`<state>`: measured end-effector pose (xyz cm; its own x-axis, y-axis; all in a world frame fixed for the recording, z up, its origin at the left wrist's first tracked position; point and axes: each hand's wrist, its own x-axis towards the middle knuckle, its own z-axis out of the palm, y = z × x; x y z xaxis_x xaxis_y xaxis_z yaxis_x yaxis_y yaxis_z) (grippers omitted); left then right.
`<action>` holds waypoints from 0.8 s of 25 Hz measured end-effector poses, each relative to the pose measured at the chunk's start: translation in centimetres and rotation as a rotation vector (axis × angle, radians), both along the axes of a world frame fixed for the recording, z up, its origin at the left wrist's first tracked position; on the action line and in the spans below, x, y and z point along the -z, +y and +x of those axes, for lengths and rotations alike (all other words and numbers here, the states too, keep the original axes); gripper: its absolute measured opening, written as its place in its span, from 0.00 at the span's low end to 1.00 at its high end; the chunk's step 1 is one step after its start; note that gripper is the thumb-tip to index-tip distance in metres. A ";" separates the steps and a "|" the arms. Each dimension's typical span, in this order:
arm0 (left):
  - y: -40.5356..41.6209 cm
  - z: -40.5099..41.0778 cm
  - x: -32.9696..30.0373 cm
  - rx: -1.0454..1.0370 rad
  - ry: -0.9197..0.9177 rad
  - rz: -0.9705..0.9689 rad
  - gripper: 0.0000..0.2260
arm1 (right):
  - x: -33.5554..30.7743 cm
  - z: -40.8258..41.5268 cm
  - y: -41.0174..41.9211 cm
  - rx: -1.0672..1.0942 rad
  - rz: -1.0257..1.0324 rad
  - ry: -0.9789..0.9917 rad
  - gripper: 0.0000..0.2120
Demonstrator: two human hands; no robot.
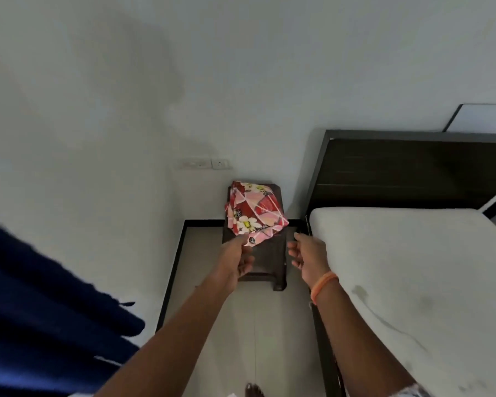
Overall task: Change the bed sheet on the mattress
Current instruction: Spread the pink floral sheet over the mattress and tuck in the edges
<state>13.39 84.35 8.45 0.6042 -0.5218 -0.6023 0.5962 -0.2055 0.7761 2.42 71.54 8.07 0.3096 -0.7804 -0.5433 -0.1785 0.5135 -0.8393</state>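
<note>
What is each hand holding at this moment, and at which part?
The left hand grips the folded floral sheet at its lower near corner, above the dark stool. The right hand is open beside it and holds nothing.

Red-and-pink floral bed sheet, dark brown stool, bare white mattress, navy curtain, orange wristband.

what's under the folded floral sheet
A small dark stool stands under the floral sheet, by the wall. The sheet hides most of its seat. The left hand grips the sheet's near corner.
</note>
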 end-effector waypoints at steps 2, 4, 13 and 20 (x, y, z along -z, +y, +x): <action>-4.0 3.1 2.2 -0.004 0.016 0.078 0.10 | 0.8 3.1 -3.8 -0.046 -0.051 0.077 0.08; -8.8 6.6 5.6 -0.013 0.053 0.157 0.08 | 3.0 6.5 -8.2 -0.152 -0.128 0.189 0.10; -29.2 22.2 23.1 0.364 -0.202 0.422 0.16 | 16.8 20.0 -25.3 -0.627 -0.343 0.729 0.05; -33.7 26.0 34.8 1.101 -1.110 0.593 0.41 | 29.4 26.4 -30.8 -0.896 -0.461 1.014 0.39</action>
<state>39.43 50.66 -26.33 0.3686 -0.8301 -0.4185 -0.7711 -0.5244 0.3610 28.84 40.73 -21.32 0.4217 -0.6972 -0.5798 -0.9043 -0.3700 -0.2128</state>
